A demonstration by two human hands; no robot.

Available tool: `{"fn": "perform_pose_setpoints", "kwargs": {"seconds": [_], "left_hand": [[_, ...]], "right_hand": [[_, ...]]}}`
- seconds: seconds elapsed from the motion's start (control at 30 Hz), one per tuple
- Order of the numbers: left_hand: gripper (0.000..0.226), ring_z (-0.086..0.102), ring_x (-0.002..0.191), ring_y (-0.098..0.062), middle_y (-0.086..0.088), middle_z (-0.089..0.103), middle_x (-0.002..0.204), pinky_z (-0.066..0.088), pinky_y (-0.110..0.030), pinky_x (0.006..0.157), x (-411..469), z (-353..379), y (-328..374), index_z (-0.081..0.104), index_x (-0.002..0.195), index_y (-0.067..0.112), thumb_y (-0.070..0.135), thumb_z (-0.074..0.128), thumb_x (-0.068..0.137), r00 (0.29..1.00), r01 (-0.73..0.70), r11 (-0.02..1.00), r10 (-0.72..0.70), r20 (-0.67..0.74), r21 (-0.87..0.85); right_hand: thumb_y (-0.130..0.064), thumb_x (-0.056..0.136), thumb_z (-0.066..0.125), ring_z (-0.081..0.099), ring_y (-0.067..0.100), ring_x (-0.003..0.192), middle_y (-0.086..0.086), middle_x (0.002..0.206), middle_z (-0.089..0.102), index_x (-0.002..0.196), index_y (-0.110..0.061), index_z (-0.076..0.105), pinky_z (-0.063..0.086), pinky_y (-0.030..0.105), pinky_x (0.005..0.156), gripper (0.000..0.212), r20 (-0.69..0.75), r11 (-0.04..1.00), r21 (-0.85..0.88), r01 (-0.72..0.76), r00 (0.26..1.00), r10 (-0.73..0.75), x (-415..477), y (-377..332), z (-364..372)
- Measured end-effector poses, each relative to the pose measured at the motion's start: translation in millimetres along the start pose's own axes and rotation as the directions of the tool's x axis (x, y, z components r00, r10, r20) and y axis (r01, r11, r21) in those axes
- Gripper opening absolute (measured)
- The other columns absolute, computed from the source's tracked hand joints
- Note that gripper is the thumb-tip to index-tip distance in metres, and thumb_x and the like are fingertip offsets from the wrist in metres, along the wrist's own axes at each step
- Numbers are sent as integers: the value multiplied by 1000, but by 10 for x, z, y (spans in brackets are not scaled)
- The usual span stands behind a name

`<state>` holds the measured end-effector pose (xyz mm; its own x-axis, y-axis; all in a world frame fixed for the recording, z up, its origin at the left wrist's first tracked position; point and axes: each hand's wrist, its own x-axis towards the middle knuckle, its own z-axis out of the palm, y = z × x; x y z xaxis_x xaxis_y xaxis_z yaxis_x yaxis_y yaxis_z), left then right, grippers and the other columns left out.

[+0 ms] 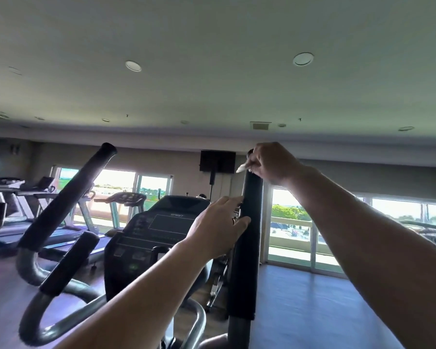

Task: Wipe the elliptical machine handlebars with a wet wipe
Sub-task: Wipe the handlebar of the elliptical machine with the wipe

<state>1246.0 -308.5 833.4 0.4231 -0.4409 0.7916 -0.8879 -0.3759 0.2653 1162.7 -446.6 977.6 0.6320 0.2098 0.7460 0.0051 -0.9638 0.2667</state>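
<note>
The elliptical's right handlebar [247, 260] rises upright in front of me, black foam over a grey tube. At its top my right hand [272, 163] is closed around the bar with a white wet wipe [241, 168] poking out on the left side. Lower down, my left hand [218, 229] grips the same bar at mid-height, fingers wrapped on its left edge. The left handlebar [68, 195] leans away at the left, untouched. A shorter fixed grip [68, 265] sits below it.
The console [156, 235] with a dark screen stands between the bars. Treadmills [43, 197] line the windows at the back left. A wall-mounted TV [217, 161] hangs behind. Open floor [312, 298] lies to the right, before glass doors.
</note>
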Motion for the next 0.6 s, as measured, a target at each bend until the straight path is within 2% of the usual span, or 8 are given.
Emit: {"fn": "perform_pose_setpoints", "kwargs": {"seconds": [0.1,0.17,0.23,0.3,0.37,0.43,0.5,0.6], "left_hand": [[65,57,119,-17,8,57,138,49,-44,101,-50,-9,23,45,150,30,56,47,90,1000,9,1000,-10,6,4],[61,57,117,-16,9,57,137,49,-43,101,-60,-14,44,45,150,30,53,50,93,1000,24,1000,-24,1,15],[57,56,120,-14,10,57,138,48,-42,104,-76,-20,74,45,151,29,47,54,97,1000,27,999,-26,-11,33],[54,55,124,-14,9,57,139,46,-42,107,-111,-22,107,46,150,29,43,56,99,999,29,999,-28,-24,38],[50,57,120,-15,8,59,136,47,-43,105,-164,-12,144,48,148,30,40,56,100,999,39,999,-38,-32,28],[47,59,116,-17,7,61,132,49,-44,102,-223,5,183,50,146,30,39,56,100,998,50,998,-48,-41,39],[47,59,112,-16,6,62,128,49,-42,101,-274,10,233,50,146,29,39,56,101,997,66,995,-63,-46,75],[45,58,113,-14,7,62,128,47,-37,101,-350,7,331,51,146,30,37,56,102,994,100,989,-95,-55,107]], "right_hand": [[-11,91,72,62,13,87,1,101,71,105,-10,79,43,12,75,16,113,995,50,91,989,-96,-269,-13,14],[-10,90,72,62,12,82,3,97,73,106,-11,79,45,17,71,17,56,995,84,55,997,-60,-246,86,-21],[-10,92,70,68,22,82,10,97,75,108,-9,78,49,26,75,18,-77,992,123,-7,997,17,-151,235,-12],[-11,93,68,69,30,89,15,103,75,112,-9,76,47,28,77,21,-137,991,125,-43,989,60,-158,284,73],[-13,93,69,68,28,92,14,105,73,114,-10,76,48,29,82,23,-158,989,146,-21,986,45,-312,246,215],[-13,92,70,63,16,87,9,100,72,112,-13,77,48,24,80,22,-173,978,205,45,985,-9,-559,176,331],[-12,91,70,57,6,83,4,97,71,109,-17,79,38,11,73,21,-143,952,291,100,988,-60,-784,122,371],[-17,93,68,57,6,85,2,101,71,111,-20,78,31,7,70,21,-154,940,330,89,987,-40,-768,217,350]]}}
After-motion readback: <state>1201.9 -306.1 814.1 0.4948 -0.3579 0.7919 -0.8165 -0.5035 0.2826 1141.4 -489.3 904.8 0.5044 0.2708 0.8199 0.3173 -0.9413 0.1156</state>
